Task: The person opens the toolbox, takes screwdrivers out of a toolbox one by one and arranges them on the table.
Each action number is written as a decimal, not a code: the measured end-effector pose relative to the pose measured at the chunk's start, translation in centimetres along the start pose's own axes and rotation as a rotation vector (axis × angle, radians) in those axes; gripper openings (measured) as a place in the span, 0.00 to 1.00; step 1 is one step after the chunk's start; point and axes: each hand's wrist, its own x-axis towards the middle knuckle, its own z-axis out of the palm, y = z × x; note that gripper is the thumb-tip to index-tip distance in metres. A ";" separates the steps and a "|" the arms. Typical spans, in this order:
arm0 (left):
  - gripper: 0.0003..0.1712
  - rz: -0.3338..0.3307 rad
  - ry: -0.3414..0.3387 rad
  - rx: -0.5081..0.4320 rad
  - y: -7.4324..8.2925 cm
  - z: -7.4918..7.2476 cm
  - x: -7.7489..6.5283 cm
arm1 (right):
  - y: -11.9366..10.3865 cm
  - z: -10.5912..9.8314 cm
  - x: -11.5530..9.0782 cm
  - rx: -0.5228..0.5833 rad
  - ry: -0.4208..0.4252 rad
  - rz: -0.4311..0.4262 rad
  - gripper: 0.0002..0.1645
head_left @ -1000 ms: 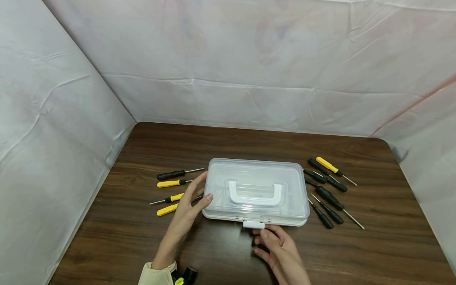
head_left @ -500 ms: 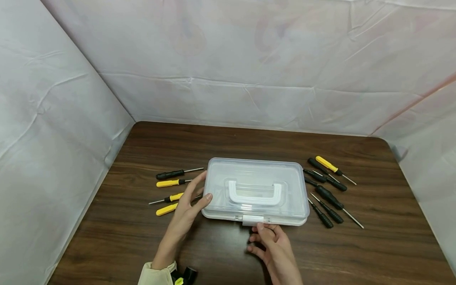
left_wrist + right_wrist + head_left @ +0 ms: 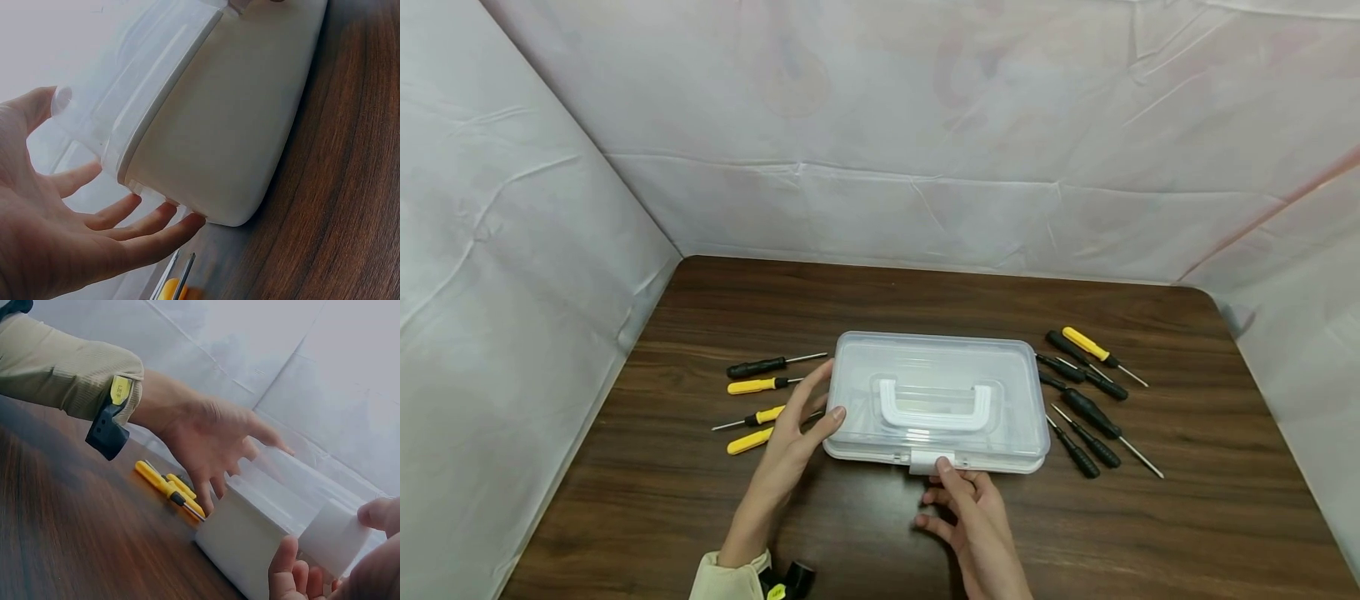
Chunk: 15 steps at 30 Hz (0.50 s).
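A clear plastic toolbox with a white handle lies on the table, its lid down. My left hand holds the box's left end, thumb on the lid's corner and fingers spread along the side. In the left wrist view, these fingertips touch the end wall of the box's white base. At the front middle, my right hand has its thumb on the white latch and its fingers curled beneath. The right wrist view shows the latch between thumb and fingers.
Several screwdrivers lie left of the box, including a black one and a yellow one. More lie at the right, mostly black, with one yellow-handled screwdriver at the back. White cloth walls border the wooden table.
The latch has swung from sticking out to lying nearly flat against the box front. My right hand has shifted slightly left, its thumb moving up onto the latch. The left hand stays put.
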 end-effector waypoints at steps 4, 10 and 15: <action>0.38 0.000 0.002 0.002 0.0 0.0 0.0 | 0.0 0.3 -0.1 -0.006 0.027 0.003 0.33; 0.38 -0.001 -0.001 0.001 0.0 0.0 0.0 | 0.0 0.8 -0.1 0.019 0.060 0.003 0.31; 0.38 0.001 -0.001 -0.004 -0.1 0.0 0.0 | 0.1 0.9 0.0 0.002 0.076 -0.001 0.34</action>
